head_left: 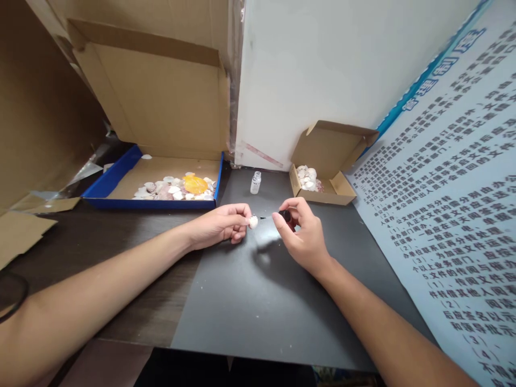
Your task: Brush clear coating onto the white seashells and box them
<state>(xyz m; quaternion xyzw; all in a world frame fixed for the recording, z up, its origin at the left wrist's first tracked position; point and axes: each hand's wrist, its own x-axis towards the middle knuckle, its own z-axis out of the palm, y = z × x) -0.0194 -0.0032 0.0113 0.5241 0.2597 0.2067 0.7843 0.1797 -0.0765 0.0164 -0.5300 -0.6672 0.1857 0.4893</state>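
Between the thumb and fingers of my left hand (221, 224) is a small white seashell (253, 222). My right hand (303, 232) pinches a black bottle cap with a thin applicator (285, 215), whose dark tip points left at the shell. A narrow gap seems to lie between tip and shell, though contact is hard to judge. Behind both hands, a small clear glass bottle (255, 183) with a pale label stands upright and uncapped on the dark grey mat (237, 312).
At the left, a blue-edged cardboard box (149, 203) with its lid raised holds many shells and one orange-yellow shell (195, 184). A smaller cardboard box (342, 188) at the back right holds white shells (307, 177). A printed poster (455, 161) borders the right side.
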